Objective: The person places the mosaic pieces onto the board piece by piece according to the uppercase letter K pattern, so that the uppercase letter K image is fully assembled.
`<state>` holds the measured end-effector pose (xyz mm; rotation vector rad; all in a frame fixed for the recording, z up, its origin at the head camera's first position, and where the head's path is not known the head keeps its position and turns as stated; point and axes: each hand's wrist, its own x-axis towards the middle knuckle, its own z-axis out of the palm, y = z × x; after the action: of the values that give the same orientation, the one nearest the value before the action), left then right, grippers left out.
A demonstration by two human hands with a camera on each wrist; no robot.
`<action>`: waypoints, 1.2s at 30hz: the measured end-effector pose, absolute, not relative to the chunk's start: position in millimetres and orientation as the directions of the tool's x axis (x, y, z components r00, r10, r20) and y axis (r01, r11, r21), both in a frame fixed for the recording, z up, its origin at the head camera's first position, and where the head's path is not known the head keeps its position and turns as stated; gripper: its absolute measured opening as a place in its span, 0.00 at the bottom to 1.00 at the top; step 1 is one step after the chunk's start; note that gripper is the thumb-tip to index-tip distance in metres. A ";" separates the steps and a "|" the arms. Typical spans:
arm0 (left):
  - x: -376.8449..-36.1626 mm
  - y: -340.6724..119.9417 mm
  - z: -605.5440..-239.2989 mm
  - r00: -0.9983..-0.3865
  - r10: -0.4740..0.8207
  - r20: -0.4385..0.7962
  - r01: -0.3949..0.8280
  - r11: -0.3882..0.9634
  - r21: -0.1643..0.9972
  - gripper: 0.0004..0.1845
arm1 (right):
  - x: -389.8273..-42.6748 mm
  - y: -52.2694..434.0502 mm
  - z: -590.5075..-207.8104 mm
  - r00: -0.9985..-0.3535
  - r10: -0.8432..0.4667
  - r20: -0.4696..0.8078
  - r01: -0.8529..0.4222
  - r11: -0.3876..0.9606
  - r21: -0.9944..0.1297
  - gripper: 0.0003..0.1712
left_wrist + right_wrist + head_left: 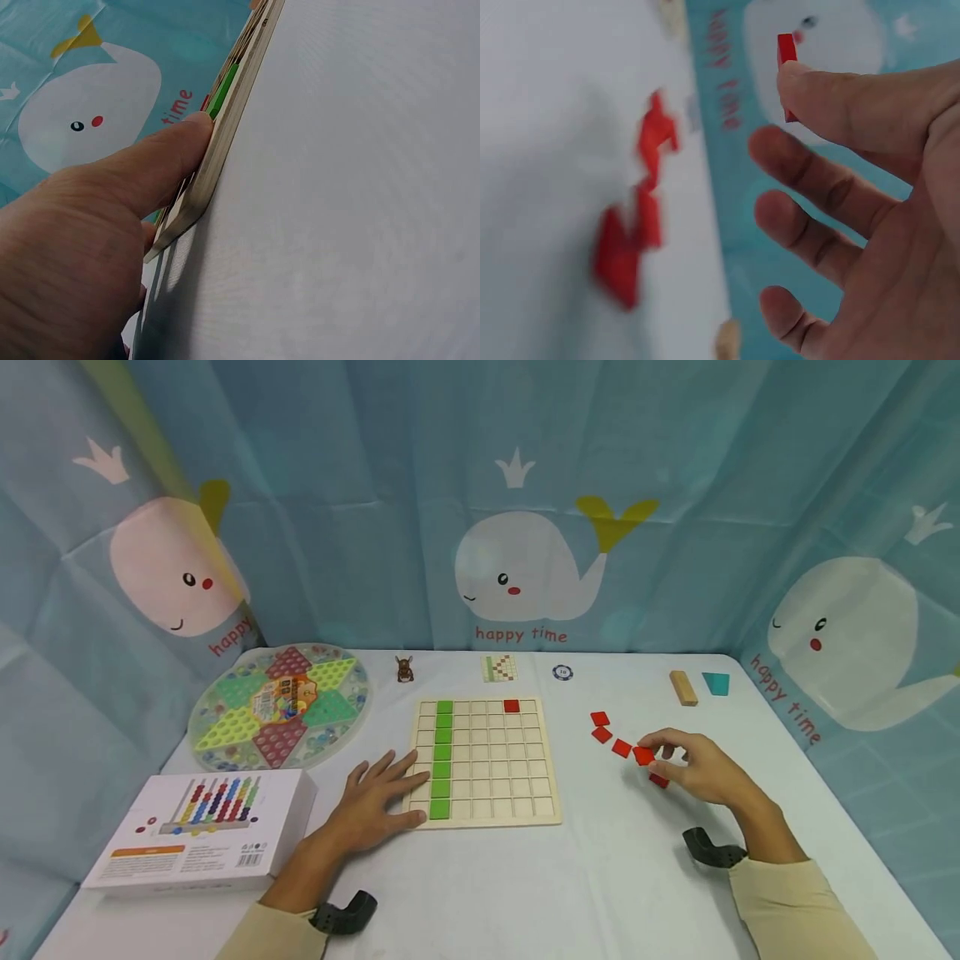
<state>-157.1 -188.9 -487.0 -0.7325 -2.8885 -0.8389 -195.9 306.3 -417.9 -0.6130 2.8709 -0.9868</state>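
A square wooden grid board [491,787] lies on the white table, with a column of green tiles [441,769] and one red tile [512,706] in its top row. My left hand [367,810] rests on the board's near left corner, fingers spread; in the left wrist view its thumb presses the wooden edge [210,161]. To the right of the board, my right hand [705,770] pinches a red square tile [786,46] between thumb and forefinger, raised above the table. Several loose red tiles [621,748] lie around and below it, blurred in the right wrist view.
On the left are a round Chinese checkers board [348,714] and a white box [202,827] with an abacus picture. Along the back stand a small brown figurine [405,669], a pattern card [498,668], a chip [562,672], a wooden block [683,688] and a teal piece [716,683].
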 end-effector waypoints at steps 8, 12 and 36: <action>-155.9 -189.3 -487.3 -0.889 0.423 0.177 0.452 0.740 0.499 0.34 | -189.8 281.1 -384.2 -0.886 -0.406 0.224 -0.455 0.667 -0.590 0.16; -156.2 -189.8 -487.3 -0.894 0.418 0.158 0.438 0.745 0.503 0.34 | -187.0 265.9 -373.8 -0.863 -0.407 0.299 -0.502 0.635 -0.588 0.16; -157.4 -187.6 -486.7 -0.898 0.414 0.149 0.431 0.757 0.491 0.34 | -225.1 175.2 -397.2 -0.864 -0.386 0.324 -0.496 0.534 -0.685 0.15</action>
<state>-157.4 -187.6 -486.7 -0.7014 -2.9159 -0.8259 -225.1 175.2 -397.2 -0.8289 2.8661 -1.3506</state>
